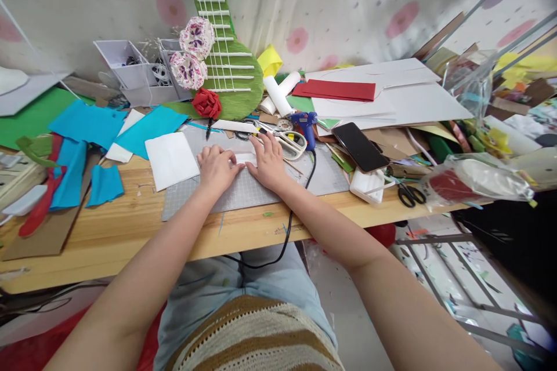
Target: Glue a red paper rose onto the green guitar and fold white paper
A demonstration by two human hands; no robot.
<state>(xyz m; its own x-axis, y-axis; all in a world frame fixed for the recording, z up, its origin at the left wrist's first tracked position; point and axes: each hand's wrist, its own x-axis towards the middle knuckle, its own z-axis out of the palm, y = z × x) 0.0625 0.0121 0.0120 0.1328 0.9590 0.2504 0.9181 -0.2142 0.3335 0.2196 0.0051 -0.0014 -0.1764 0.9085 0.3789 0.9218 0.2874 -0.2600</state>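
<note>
A small white strip, seemingly paper [246,157], lies on the grey gridded cutting mat [235,192] between my two hands. My left hand [216,168] has its fingers curled, with thumb and fingertips gripping the strip's left end. My right hand [267,163] holds the right end, its thumb close to the left thumb and its fingers bent over the strip. The strip is partly hidden under my fingers. White-handled scissors [292,146] rest just beyond my right hand. A square white sheet [170,160] sits left of my left hand.
A blue glue gun [306,126] trails a black cord over the table edge. Behind stands a green guitar shape [237,72] with paper flowers. Blue crepe pieces [150,127] lie left. A phone [360,146], black scissors [411,195] and a red folded strip [337,90] are right.
</note>
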